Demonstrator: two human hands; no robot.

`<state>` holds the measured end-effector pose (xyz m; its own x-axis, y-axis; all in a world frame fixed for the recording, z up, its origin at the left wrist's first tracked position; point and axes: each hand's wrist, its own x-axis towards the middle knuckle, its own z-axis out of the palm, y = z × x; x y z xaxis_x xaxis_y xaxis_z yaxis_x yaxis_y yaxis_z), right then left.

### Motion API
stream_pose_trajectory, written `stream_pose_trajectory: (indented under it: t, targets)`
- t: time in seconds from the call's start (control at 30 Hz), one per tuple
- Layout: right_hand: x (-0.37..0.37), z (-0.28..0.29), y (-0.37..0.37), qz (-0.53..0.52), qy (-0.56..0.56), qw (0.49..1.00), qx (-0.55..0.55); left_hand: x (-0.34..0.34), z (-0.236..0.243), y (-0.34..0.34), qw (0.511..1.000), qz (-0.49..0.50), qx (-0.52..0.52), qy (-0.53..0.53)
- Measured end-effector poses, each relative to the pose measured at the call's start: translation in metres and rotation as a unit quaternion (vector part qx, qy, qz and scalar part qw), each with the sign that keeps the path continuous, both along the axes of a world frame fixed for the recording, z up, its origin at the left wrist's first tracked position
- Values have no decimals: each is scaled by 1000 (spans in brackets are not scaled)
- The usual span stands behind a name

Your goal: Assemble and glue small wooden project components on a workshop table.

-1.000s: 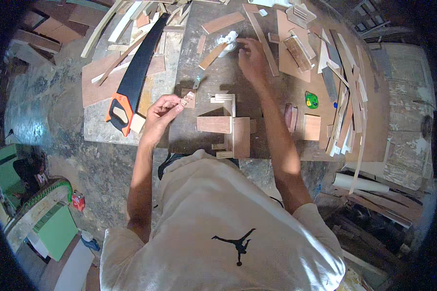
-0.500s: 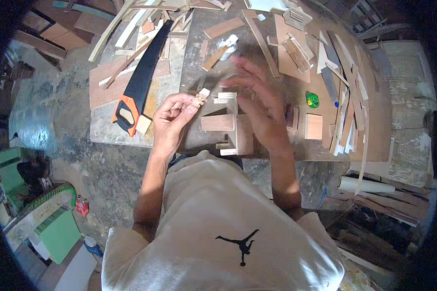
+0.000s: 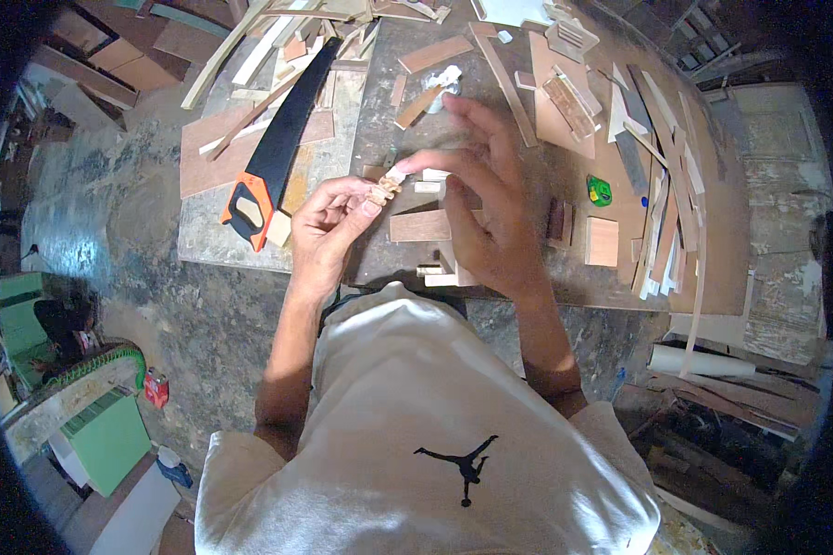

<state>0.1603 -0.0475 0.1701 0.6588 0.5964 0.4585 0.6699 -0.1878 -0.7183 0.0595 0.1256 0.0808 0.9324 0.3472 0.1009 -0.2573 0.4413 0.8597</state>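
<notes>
Leftmost on my feed, the black-bladed, orange-handled handsaw lay idle. The left hand pinched a small, notched, pale wooden piece above the dark, worn workbench; white paste already covered its far end. I judged that coating unfinished, since the right hand, fingers loosely spread, held its index tip there. The piece was not yet joined to anything I could see.

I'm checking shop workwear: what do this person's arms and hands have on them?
The left hand and right hand are ungloved, and the forearms are bare. Short whitish sleeves belong to a shirt with a black figure emblem.
</notes>
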Motion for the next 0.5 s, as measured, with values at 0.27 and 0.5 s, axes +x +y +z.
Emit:
stream_pose_trajectory:
  t: [0.27, 0.5]
  targets:
    - [-6, 3, 3, -20, -66, 997, -16, -3, 6, -3, 1000, 8, -3, -2]
    - [-13, 1, 7, -21, -87, 996, -24, -4, 7, -8, 1000, 11, -6, 4]
